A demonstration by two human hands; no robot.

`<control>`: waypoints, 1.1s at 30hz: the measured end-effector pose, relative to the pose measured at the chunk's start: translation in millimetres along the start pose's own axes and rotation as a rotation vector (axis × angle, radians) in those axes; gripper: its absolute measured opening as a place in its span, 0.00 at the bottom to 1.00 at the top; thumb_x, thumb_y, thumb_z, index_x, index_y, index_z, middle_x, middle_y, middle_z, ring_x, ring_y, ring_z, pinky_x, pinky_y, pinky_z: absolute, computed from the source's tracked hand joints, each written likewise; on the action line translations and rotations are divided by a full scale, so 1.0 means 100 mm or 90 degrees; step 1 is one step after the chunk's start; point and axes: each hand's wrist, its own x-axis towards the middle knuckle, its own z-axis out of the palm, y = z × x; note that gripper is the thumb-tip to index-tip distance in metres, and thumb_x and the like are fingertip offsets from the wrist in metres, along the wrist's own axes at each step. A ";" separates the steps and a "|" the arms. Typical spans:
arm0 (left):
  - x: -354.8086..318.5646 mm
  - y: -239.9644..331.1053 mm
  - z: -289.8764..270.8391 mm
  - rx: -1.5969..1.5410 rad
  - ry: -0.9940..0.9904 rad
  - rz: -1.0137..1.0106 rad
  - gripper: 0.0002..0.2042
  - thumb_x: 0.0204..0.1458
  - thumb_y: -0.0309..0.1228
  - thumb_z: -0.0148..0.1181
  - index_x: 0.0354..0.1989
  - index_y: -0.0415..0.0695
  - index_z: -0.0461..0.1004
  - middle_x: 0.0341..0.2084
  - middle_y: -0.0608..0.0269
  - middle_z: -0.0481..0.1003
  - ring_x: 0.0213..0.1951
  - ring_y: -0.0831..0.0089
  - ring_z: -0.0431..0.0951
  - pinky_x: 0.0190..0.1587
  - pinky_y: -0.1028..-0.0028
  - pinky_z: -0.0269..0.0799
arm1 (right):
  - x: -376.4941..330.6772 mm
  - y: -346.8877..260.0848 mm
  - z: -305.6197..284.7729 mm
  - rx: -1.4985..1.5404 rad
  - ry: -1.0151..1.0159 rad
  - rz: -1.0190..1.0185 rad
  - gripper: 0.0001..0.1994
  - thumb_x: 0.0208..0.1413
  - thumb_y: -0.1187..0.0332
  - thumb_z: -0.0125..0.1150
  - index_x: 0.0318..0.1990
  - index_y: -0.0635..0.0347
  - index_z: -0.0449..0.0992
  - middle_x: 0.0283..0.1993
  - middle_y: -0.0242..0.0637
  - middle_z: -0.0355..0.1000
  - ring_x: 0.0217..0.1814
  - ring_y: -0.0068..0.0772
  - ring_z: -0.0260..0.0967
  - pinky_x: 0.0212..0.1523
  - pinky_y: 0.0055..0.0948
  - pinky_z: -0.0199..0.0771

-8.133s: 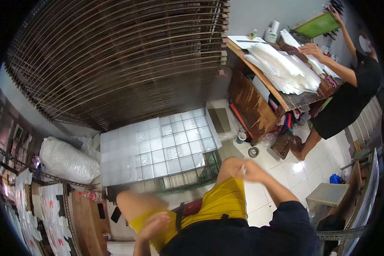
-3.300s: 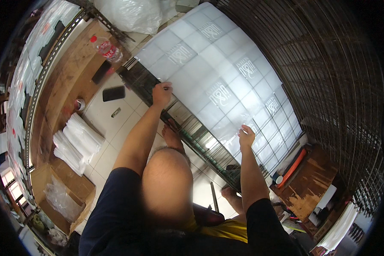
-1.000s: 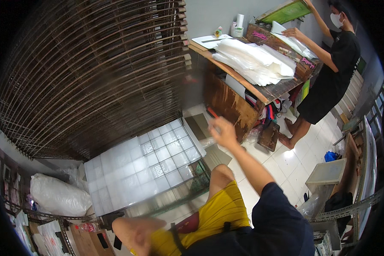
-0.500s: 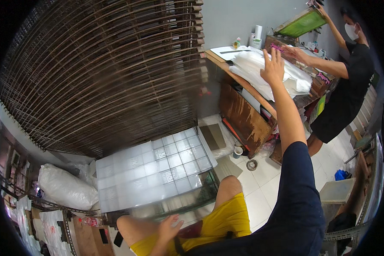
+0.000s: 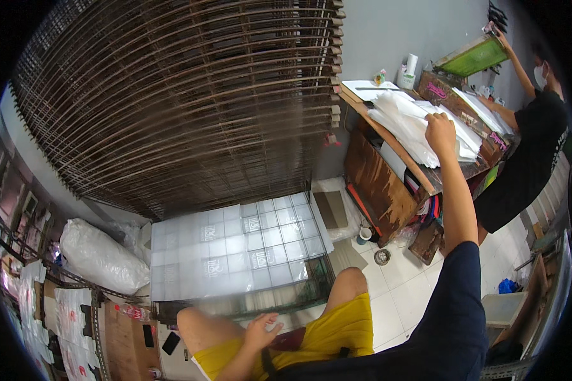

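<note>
With fingers curled together, my right hand [image 5: 441,132] grips the edge of a translucent white plastic sheet on the loose pile [image 5: 400,122]. The pile lies on a wooden worktable [image 5: 388,147] at the upper right. My left hand [image 5: 260,331] hovers over my lap with its fingers apart and nothing in it. In front of my knees, printed translucent plastic sheets [image 5: 229,244] lie spread over a wire rack. A person in black [image 5: 521,165] stands across the table, one hand raised on a green framed screen [image 5: 471,57], the other beside a white sheet [image 5: 483,109].
Tall stacked wire racks [image 5: 190,95] rise at the left and centre. A stuffed white plastic sack [image 5: 102,257] lies at the lower left, near a dark phone [image 5: 171,343]. A cup [image 5: 364,235] and a round tin [image 5: 382,256] stand on the tiled floor.
My right hand has gone from spread fingers above the pile to closed on a sheet. The other person's lower hand has drawn away from the pile. The whole view has shifted slightly.
</note>
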 end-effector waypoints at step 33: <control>1.70 1.73 -1.04 -0.773 -0.325 -0.065 0.28 0.48 0.25 0.58 0.58 0.41 0.54 0.36 0.64 0.72 0.22 0.86 0.62 0.17 0.90 0.54 | 0.31 -0.64 -3.25 0.680 -0.067 -0.210 0.08 0.51 0.70 0.57 0.34 0.66 0.75 0.24 0.26 0.67 0.24 0.13 0.58 0.25 0.14 0.56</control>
